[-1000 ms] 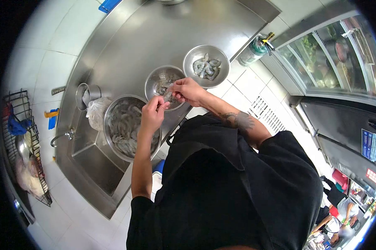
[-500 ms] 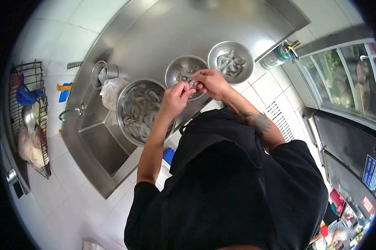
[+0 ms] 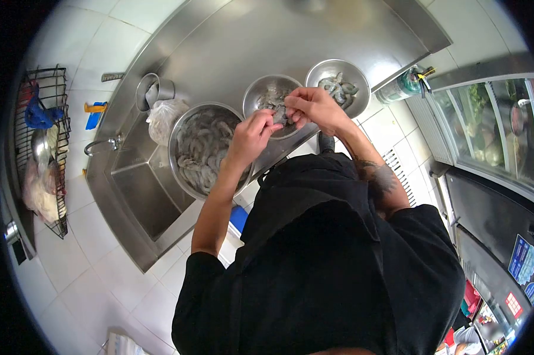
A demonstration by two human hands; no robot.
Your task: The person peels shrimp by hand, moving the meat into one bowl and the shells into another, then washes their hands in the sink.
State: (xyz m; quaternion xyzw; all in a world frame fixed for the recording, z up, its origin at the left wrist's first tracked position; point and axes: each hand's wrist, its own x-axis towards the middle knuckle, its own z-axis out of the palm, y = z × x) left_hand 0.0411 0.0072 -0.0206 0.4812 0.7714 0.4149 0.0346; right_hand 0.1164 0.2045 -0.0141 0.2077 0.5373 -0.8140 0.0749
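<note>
Above the middle steel bowl point(image 3: 247, 94), which holds grey shell-like scraps, my two hands are close together. My right hand point(image 3: 319, 110) is closed in a pinch on a small grey shrimp point(image 3: 282, 116), partly hidden by the fingers. Just left of it, my left hand point(image 3: 252, 139) has thumb and fingertips pressed together; whatever is between them is too small to make out. Whole grey shrimp point(image 3: 205, 142) fill the large steel bowl point(image 3: 173, 168) beside my left forearm. Peeled-looking shrimp point(image 3: 340, 90) lie in the right steel bowl point(image 3: 361, 74).
A sink basin point(image 3: 149, 192) with a faucet point(image 3: 104, 144) is at the left. Near it are a plastic bag point(image 3: 163, 121) and a metal pot point(image 3: 165, 89). A wire rack point(image 3: 57, 171) hangs on the left wall. A glass-door fridge point(image 3: 492, 124) stands at the right.
My hands have drawn slightly apart, the left fingertips coming away from the shrimp. The whole view has shifted a little, and a dark shoe now shows below the right bowl.
</note>
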